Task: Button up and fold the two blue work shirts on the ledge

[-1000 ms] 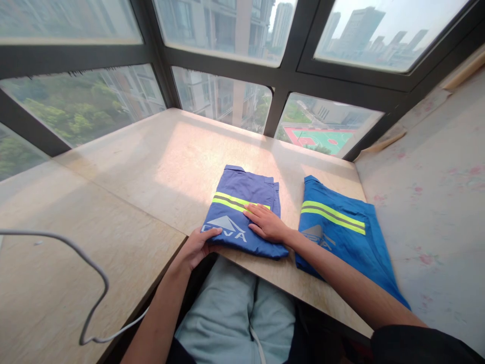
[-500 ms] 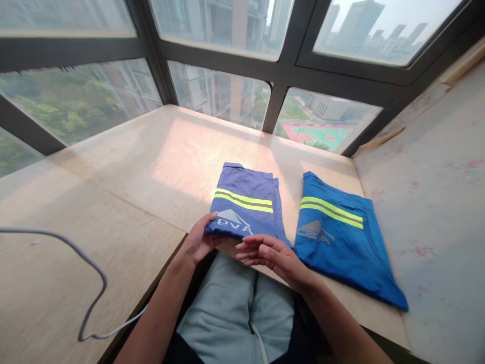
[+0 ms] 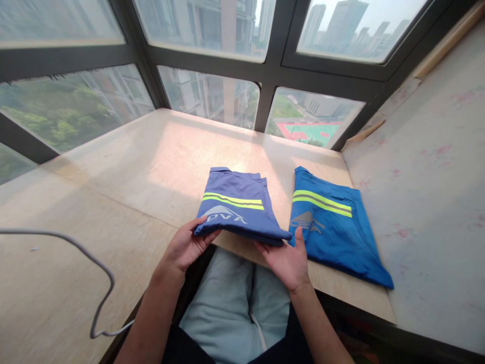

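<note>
A folded purple-blue work garment (image 3: 242,184) lies before me, with a yellow-green reflective stripe and grey lettering. Its near edge is slightly raised off the board. My left hand (image 3: 187,245) grips the near left corner, thumb on top and fingers underneath. At the near right corner, my right hand (image 3: 286,263) has its fingers under the edge, palm up, and its thumb raised beside the corner. To the right lies a second folded work garment (image 3: 329,232), brighter blue, with the same kind of stripe and lettering; neither hand grips it.
The pale wooden board (image 3: 125,172) runs back to window frames (image 3: 204,63). A grey cable (image 3: 87,258) curves over its left side. A papered wall (image 3: 428,202) bounds the right. My legs (image 3: 227,303) are below the front edge.
My right hand has turned palm up and moved right, its fingers now under the garment's near right edge. My left hand keeps its corner. The view has shifted slightly.
</note>
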Action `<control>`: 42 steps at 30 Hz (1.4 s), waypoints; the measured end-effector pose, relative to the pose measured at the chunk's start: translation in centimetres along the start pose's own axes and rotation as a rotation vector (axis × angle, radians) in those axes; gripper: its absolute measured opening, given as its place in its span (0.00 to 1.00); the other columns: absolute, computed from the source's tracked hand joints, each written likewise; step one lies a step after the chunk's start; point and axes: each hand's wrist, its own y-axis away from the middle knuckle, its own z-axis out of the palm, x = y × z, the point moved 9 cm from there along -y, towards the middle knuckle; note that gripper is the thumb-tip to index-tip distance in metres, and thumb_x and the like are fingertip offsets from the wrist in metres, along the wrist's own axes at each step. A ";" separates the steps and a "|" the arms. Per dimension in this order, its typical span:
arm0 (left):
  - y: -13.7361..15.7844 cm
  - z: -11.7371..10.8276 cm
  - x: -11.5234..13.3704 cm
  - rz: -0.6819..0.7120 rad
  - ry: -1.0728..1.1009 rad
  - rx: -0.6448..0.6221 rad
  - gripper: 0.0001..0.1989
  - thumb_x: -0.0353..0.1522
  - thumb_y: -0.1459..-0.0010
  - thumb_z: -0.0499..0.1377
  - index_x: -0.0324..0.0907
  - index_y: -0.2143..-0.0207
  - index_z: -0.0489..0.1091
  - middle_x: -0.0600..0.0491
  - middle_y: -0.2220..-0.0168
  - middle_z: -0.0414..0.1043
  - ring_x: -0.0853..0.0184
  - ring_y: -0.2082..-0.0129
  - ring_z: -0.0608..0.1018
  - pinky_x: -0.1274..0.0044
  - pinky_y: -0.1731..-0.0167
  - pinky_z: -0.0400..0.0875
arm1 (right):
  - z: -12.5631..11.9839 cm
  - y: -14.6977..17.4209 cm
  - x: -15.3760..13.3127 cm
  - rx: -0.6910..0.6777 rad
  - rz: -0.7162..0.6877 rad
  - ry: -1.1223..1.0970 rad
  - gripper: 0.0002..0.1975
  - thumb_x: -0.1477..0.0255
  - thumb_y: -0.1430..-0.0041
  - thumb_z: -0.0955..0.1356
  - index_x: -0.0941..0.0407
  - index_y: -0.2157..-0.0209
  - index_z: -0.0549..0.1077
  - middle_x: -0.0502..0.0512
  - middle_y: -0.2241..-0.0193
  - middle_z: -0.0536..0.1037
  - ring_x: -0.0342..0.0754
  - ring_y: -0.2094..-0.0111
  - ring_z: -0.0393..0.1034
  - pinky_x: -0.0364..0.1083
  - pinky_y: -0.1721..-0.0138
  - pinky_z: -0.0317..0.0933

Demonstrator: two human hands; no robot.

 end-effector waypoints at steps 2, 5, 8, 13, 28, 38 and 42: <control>0.2 -2.1 -0.1 -0.012 -0.017 0.053 0.06 0.22 0.41 0.55 0.33 0.64 0.72 0.47 0.67 0.78 0.67 0.72 0.81 0.75 0.68 0.83 | -0.8 -0.4 -0.1 -0.048 0.040 0.092 0.45 0.39 0.40 0.44 0.54 0.39 0.62 0.64 0.40 0.69 0.59 0.38 0.62 0.64 0.41 0.61; 0.3 -5.1 -0.6 -0.017 -0.063 0.117 0.04 0.22 0.42 0.57 0.33 0.66 0.72 0.47 0.70 0.78 0.67 0.75 0.80 0.76 0.73 0.82 | -1.1 -1.9 0.6 -0.141 0.206 0.116 0.44 0.41 0.39 0.45 0.60 0.45 0.68 0.69 0.48 0.76 0.61 0.43 0.69 0.63 0.44 0.64; 0.2 -7.5 -1.0 0.009 -0.119 0.177 0.03 0.21 0.44 0.58 0.33 0.68 0.71 0.49 0.73 0.76 0.68 0.78 0.78 0.75 0.77 0.81 | -1.1 -4.7 0.6 -0.159 0.313 0.085 0.39 0.45 0.36 0.48 0.61 0.53 0.72 0.70 0.55 0.80 0.61 0.47 0.73 0.62 0.46 0.66; 0.0 -8.9 -1.4 0.030 -0.148 0.211 0.03 0.21 0.49 0.59 0.35 0.71 0.70 0.50 0.75 0.75 0.67 0.79 0.77 0.73 0.78 0.81 | -0.8 -11.2 0.3 -0.030 0.414 -0.020 0.22 0.55 0.34 0.58 0.58 0.63 0.73 0.62 0.68 0.82 0.58 0.57 0.78 0.57 0.53 0.71; -0.9 -9.3 -0.6 0.061 -0.088 0.152 0.08 0.26 0.49 0.65 0.35 0.64 0.76 0.49 0.69 0.79 0.67 0.75 0.79 0.78 0.75 0.79 | 2.1 -22.0 1.6 0.101 0.544 0.197 0.09 0.71 0.46 0.74 0.61 0.65 0.76 0.56 0.73 0.82 0.48 0.72 0.77 0.49 0.62 0.75; -0.6 -9.2 -0.4 0.073 -0.213 0.160 0.11 0.23 0.53 0.66 0.37 0.65 0.74 0.54 0.74 0.76 0.70 0.80 0.76 0.82 0.81 0.73 | 2.7 -23.3 0.1 0.122 0.240 0.380 0.08 0.79 0.57 0.73 0.58 0.70 0.77 0.49 0.75 0.80 0.47 0.70 0.76 0.47 0.61 0.72; 1.1 -8.0 0.1 0.106 -0.289 0.167 0.17 0.24 0.54 0.68 0.36 0.59 0.74 0.51 0.71 0.79 0.69 0.78 0.78 0.81 0.78 0.74 | 4.2 -22.6 -2.2 0.021 0.118 0.454 0.08 0.76 0.57 0.73 0.58 0.70 0.78 0.50 0.73 0.81 0.48 0.69 0.75 0.46 0.64 0.70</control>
